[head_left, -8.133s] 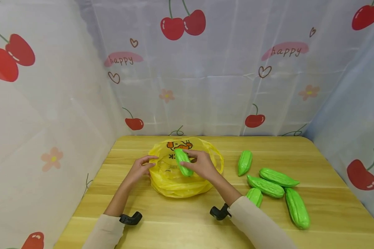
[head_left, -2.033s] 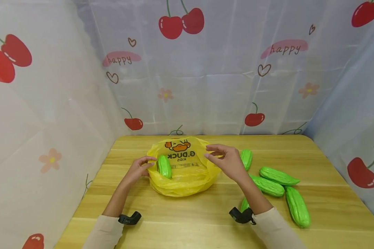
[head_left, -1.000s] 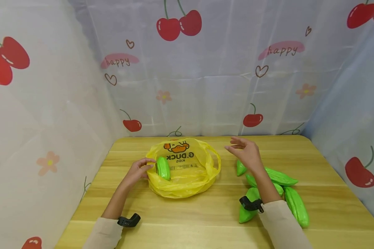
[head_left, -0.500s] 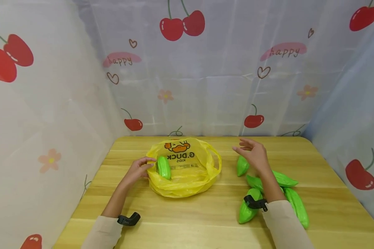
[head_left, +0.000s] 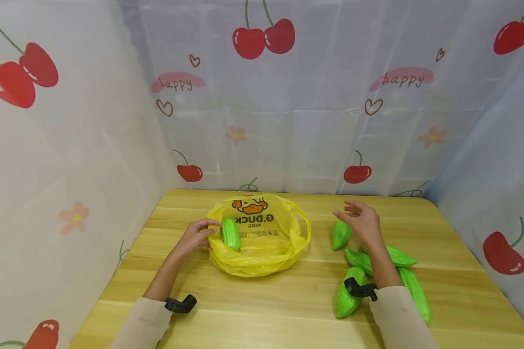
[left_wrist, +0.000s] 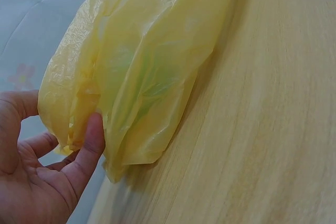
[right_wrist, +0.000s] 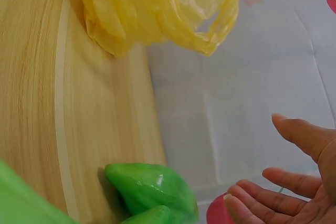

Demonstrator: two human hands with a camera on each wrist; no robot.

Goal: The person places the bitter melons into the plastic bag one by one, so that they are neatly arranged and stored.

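Note:
In the head view, a yellow plastic bag (head_left: 262, 259) with a duck print stands with its mouth open at the middle of the table. Inside its left part leans one bright green ridged gourd (head_left: 231, 234). My left hand (head_left: 196, 236) pinches the bag's left rim; the left wrist view has the thumb (left_wrist: 94, 136) and fingers at the plastic. My right hand (head_left: 362, 223) hovers over the gourds on the right, holding nothing, its fingers loosely bent. Just below it lies a gourd (head_left: 341, 236), whose pointed end also shows in the right wrist view.
Several more green gourds lie at the right, among them one near the front (head_left: 348, 295) and one farther right (head_left: 415, 293), partly behind my right forearm. The wooden table (head_left: 244, 315) ends at a cherry-print curtain (head_left: 288, 145) that encloses the back and sides.
Earlier my right hand held a gourd over the bag; that gourd now lies inside. The right hand has moved off to the right, over the other gourds. My left hand stays at the rim.

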